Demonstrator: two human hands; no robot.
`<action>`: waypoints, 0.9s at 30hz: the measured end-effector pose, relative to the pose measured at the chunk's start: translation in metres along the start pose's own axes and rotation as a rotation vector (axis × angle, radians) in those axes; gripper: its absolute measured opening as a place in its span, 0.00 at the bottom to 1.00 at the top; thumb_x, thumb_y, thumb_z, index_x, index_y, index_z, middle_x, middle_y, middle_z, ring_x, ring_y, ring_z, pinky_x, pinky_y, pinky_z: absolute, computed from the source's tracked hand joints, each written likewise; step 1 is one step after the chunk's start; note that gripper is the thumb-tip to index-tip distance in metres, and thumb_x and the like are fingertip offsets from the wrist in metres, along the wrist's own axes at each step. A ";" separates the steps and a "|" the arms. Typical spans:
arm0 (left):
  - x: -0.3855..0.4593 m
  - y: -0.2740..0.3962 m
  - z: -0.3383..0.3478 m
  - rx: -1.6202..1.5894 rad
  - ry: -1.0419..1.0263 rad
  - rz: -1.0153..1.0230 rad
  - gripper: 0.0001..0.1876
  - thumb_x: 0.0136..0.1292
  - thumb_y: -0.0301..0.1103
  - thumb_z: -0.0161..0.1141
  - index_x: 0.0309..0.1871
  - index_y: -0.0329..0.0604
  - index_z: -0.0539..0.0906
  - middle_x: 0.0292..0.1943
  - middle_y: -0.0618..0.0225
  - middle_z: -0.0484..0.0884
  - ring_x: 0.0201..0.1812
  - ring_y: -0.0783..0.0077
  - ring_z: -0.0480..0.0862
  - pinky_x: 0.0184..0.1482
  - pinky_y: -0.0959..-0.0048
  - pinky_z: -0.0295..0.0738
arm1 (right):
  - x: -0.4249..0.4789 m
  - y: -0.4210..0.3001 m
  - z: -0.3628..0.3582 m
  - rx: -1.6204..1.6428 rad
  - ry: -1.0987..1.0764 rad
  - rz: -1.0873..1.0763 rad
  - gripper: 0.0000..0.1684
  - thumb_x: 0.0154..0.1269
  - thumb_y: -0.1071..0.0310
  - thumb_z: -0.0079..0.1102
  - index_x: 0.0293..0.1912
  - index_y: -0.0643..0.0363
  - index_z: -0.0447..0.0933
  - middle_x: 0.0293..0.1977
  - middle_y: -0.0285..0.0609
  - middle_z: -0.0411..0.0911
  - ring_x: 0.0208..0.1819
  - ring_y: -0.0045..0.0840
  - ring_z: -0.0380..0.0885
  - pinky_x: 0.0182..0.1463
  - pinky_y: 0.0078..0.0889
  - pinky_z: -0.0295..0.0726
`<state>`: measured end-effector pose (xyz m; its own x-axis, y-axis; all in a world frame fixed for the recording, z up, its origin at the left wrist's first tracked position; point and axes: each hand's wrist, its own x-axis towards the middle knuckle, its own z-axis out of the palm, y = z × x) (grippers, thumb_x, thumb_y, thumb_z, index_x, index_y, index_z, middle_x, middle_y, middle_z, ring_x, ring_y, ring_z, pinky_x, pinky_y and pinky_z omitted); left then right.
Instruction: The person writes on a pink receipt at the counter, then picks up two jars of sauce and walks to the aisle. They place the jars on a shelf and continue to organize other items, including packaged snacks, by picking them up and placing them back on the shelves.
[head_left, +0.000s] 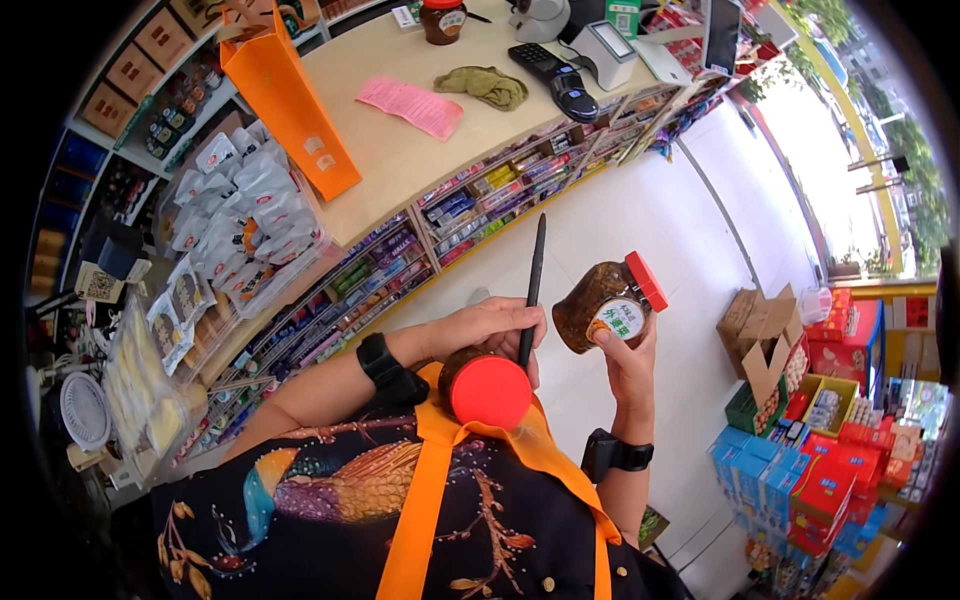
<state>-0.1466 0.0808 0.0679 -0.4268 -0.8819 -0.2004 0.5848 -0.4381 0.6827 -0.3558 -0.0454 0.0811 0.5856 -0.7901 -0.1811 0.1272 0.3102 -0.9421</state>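
My left hand (499, 326) grips a slim black pen (534, 277), which points away from me. Against my orange apron (435, 465), just below that hand, is a jar with a red lid (491, 392); whether the hidden fingers also hold it, I cannot tell. My right hand (631, 364) holds a second jar (600, 307) of dark brown preserved food, tilted, with its red screw lid to the upper right. The thumb presses by the round white label, which bears writing. Both jars are off the counter.
Ahead curves the counter (360, 67), carrying a third jar (442, 21), a pink slip (411, 106), a green cloth (484, 86), a card terminal (555, 79) and an orange paper bag (292, 105). Pouches fill a plastic bin (330, 251) at left. Stacked cartons (787, 480) stand at right.
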 end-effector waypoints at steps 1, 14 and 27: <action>0.009 0.013 -0.007 0.002 0.027 0.050 0.20 0.78 0.49 0.39 0.41 0.41 0.70 0.34 0.46 0.86 0.37 0.61 0.88 0.41 0.72 0.82 | 0.025 -0.005 0.004 -0.043 -0.036 0.009 0.46 0.49 0.78 0.73 0.65 0.62 0.59 0.54 0.44 0.72 0.54 0.28 0.75 0.58 0.32 0.78; 0.025 0.094 -0.073 -0.227 0.546 0.443 0.16 0.77 0.46 0.45 0.43 0.41 0.70 0.34 0.45 0.85 0.38 0.56 0.88 0.40 0.70 0.82 | 0.287 -0.003 0.101 -0.322 -0.657 0.030 0.50 0.46 0.79 0.76 0.64 0.60 0.55 0.58 0.46 0.68 0.59 0.30 0.72 0.62 0.35 0.76; 0.050 0.110 -0.058 -0.371 0.964 0.843 0.15 0.77 0.42 0.44 0.40 0.39 0.70 0.31 0.45 0.85 0.36 0.52 0.88 0.42 0.64 0.83 | 0.467 -0.003 0.217 -0.484 -0.693 -0.527 0.52 0.47 0.74 0.74 0.66 0.63 0.53 0.59 0.50 0.64 0.61 0.36 0.68 0.66 0.35 0.67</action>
<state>-0.0638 -0.0215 0.0922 0.7210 -0.6076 -0.3330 0.6450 0.4131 0.6429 0.0910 -0.3008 0.0604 0.9061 -0.2336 0.3527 0.2556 -0.3620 -0.8965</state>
